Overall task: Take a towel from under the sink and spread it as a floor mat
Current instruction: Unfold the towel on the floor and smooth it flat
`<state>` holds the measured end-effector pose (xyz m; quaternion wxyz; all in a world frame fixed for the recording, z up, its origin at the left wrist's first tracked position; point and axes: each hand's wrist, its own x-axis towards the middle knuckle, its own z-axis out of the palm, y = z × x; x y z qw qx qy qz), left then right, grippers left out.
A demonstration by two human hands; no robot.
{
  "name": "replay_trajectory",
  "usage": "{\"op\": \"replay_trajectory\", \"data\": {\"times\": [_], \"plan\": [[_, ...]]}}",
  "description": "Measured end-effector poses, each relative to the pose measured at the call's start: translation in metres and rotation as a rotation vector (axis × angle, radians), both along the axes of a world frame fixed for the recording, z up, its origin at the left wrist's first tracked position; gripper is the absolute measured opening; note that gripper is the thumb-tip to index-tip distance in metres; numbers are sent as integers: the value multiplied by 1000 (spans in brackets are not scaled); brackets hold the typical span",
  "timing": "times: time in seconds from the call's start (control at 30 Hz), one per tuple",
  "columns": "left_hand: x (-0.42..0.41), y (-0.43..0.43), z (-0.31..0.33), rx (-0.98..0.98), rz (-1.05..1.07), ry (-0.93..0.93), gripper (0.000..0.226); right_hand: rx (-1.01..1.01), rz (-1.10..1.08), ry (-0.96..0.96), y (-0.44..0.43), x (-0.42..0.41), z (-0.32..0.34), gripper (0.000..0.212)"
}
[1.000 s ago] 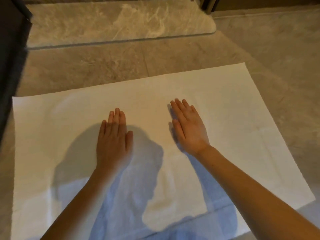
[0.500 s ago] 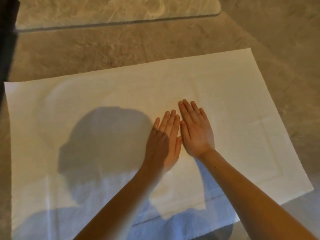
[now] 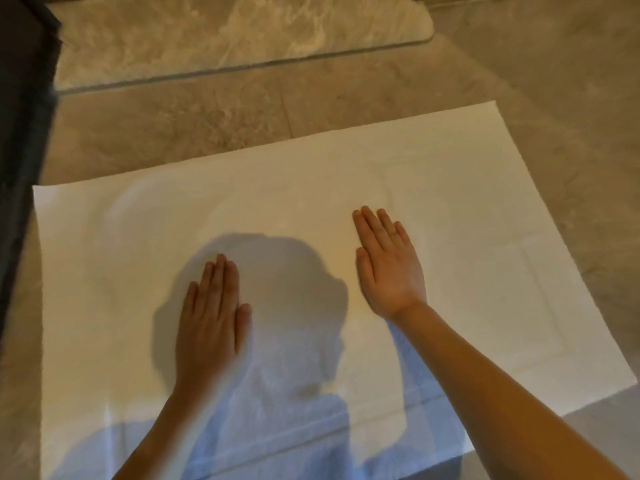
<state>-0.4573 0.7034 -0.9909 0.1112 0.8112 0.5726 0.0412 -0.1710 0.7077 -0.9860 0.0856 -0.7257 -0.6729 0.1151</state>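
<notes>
A white towel (image 3: 467, 209) lies spread flat on the stone floor, filling most of the view. My left hand (image 3: 211, 313) rests palm down on its left-centre part, fingers straight and together. Palm down as well, my right hand (image 3: 388, 265) presses the towel right of centre with straight fingers. About a hand's width of towel separates the two hands. My head's shadow falls on the towel between them.
Grey-brown marble floor (image 3: 554, 81) surrounds the towel. A raised stone step or threshold (image 3: 242, 32) runs across the back. A dark vertical panel (image 3: 20, 133) stands along the left edge, close to the towel's left corner.
Half a second ago my hands lay side by side at the towel's middle. The left hand has slid left and the right slightly right, so they are apart again.
</notes>
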Motion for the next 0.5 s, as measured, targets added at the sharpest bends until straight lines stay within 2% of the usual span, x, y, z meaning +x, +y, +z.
{"op": "replay_trajectory", "data": {"times": [0.5], "plan": [[4,-1,2,40,-1,15,62,8,-8,29,-6,-2,2,56]]}}
